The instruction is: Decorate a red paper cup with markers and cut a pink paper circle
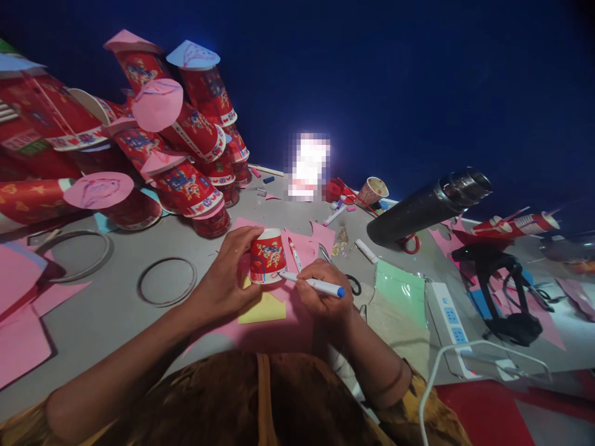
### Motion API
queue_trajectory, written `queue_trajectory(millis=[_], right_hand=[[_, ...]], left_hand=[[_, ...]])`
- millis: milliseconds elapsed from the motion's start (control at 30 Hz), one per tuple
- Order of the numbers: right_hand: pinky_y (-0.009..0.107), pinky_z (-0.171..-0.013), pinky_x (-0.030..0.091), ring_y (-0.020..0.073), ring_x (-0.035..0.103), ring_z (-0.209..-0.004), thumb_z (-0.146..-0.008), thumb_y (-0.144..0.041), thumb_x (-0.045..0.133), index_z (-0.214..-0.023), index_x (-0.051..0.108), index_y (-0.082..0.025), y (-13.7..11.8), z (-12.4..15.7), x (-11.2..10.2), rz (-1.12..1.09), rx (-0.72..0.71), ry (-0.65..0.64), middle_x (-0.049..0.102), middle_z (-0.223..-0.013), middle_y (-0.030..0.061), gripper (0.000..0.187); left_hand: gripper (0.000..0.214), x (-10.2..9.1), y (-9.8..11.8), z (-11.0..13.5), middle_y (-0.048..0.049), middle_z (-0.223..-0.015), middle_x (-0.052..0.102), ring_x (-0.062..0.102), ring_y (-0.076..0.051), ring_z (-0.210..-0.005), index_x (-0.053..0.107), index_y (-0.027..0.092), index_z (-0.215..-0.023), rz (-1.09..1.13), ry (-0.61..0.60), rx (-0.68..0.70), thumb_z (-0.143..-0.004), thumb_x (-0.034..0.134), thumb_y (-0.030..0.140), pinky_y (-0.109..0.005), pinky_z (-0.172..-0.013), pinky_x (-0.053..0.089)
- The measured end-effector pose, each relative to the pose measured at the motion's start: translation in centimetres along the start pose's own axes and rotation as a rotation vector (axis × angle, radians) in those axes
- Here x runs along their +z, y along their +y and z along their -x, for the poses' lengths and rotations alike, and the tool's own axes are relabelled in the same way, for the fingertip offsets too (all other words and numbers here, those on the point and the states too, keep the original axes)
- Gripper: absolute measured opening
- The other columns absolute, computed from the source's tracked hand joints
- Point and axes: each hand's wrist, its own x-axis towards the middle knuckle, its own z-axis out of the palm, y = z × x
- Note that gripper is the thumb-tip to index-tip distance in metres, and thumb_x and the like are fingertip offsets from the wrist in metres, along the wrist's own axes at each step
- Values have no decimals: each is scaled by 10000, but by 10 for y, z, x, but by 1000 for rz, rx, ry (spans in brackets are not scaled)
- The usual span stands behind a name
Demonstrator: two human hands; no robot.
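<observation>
A red paper cup (268,255) with a colourful printed figure stands upside down or is held so, its white rim band low. My left hand (232,272) is closed around its left side, thumb low and fingers at the top. In my right hand (323,288) is a white marker (316,285) with a blue end, gripped like a pen. Its tip meets the cup's lower right edge, by the white band. Beneath lie pink paper (297,322) and a yellow sheet (263,311). A red-and-white marker (294,253) lies just right of the cup.
Decorated red cups (186,186) with paper cones are stacked at the left. Two rings of tape (167,282) lie nearer. A dark flask (423,207) leans at the right, beyond green paper (400,291), a power strip (450,319) and a black strap device (504,291). A white cable (432,378) crosses the front right.
</observation>
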Motion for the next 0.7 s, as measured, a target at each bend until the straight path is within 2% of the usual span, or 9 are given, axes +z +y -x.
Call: queue_trajectory(millis=[233,433,700], right_hand=[[324,-637,601,184,716,-665,-925,-161,669,-926,695,-240,-1,0,0,-48,17,13,763,-774,15,84],[323,-626,603,181,710,-645,-938,-178,649,-893,693,-242,-1,-2,-2,2,20,-26,752,-749,10,90],[307,-634,589,178,709,-654,-936,-158,665,-917,691,-240,-2,-2,-3,-34,1,5,749,-756,9,88]], left_hand=[[812,0,0,0,-143,-1546,483,502,-373,-1455,375,297,-1541,-4,-26,-38,-803,693,180,-630,-1213,493],[765,-1,2,0,-138,-1537,499,507,-364,-1454,392,297,-1524,8,-37,-40,-832,708,226,-621,-1225,482],[746,-1,1,0,-146,-1537,494,504,-366,-1461,393,289,-1539,10,-29,-41,-868,719,286,-625,-1228,476]])
